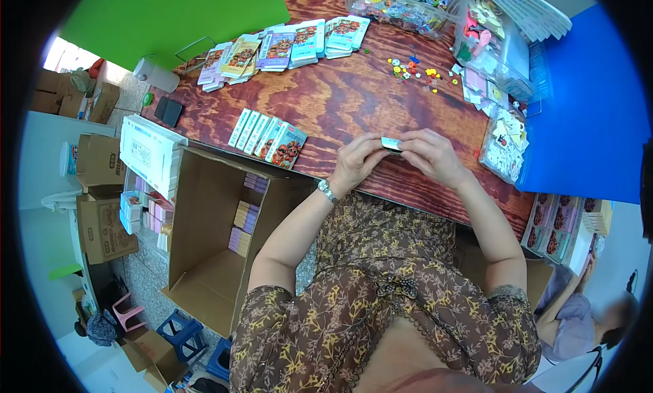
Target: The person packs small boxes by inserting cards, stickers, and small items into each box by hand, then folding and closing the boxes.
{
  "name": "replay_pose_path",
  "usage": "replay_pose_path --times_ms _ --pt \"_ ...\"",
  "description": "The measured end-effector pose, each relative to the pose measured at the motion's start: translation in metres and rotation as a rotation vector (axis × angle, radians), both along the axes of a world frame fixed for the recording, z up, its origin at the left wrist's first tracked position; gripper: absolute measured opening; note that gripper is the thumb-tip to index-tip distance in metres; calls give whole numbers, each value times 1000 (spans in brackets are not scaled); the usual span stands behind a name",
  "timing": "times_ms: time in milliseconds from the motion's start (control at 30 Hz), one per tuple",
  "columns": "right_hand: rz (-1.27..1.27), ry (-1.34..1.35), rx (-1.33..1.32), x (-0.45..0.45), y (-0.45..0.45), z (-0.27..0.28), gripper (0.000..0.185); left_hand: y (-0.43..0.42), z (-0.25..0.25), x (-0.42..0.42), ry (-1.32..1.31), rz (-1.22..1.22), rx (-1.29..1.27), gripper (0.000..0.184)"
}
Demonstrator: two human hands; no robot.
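Observation:
Near the front edge of the wooden table, a small white and green box is held between my two hands, seen end-on. My left hand, with a watch at the wrist, pinches its left side. The fingers of my right hand close on its right side. Left of my hands, several upright boxes with printed fronts stand in a leaning row. Small colourful pieces lie scattered beyond my right hand.
Flat printed packs are fanned along the back. Clear bins of small parts and a bag of white pieces stand right. An open cardboard box is below left. Another person sits at lower right.

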State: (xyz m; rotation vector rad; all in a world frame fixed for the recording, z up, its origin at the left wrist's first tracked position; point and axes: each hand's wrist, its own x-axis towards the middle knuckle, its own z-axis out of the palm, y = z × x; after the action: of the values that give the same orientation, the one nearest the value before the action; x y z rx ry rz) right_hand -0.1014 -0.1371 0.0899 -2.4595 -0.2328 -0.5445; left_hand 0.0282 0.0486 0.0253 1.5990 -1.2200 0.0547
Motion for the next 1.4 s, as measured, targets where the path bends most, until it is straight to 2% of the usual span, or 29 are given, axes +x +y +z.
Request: replay_pose_path --times_ms 167,267,367,567,667,767,867,967,1067,1267,1400 --pt "-100 192 123 4 7 15 17 -1 -5 -1 4 10 -17 24" --pt "-115 64 83 5 12 9 16 0 -5 -6 172 28 9 24" --pt "-181 9 25 2 20 3 17 0 -7 -5 106 22 18 25" --pt "-196 -19 -149 -2 31 -3 21 -3 -15 -6 149 40 -57 30" --pt "-158 -25 -183 -3 30 -7 21 0 -10 -10 201 66 -8 31" --pt "-98 -31 -152 -4 27 -3 24 -2 -1 -6 -202 46 -40 31" --pt "-38 12 20 -10 16 -6 35 -1 -4 -7 -163 41 -42 29" --pt "-185 11 0 -16 16 -8 47 0 -2 -7 -143 33 -26 30" --pt "-143 15 -116 -21 19 -17 50 -1 -2 -7 -125 29 -37 31" --pt "-125 -160 -321 -24 22 -38 46 2 -11 -10 -143 -16 -53 32" --pt "-173 -104 -169 -19 19 -46 45 -4 -12 -11 -110 -11 -37 34"
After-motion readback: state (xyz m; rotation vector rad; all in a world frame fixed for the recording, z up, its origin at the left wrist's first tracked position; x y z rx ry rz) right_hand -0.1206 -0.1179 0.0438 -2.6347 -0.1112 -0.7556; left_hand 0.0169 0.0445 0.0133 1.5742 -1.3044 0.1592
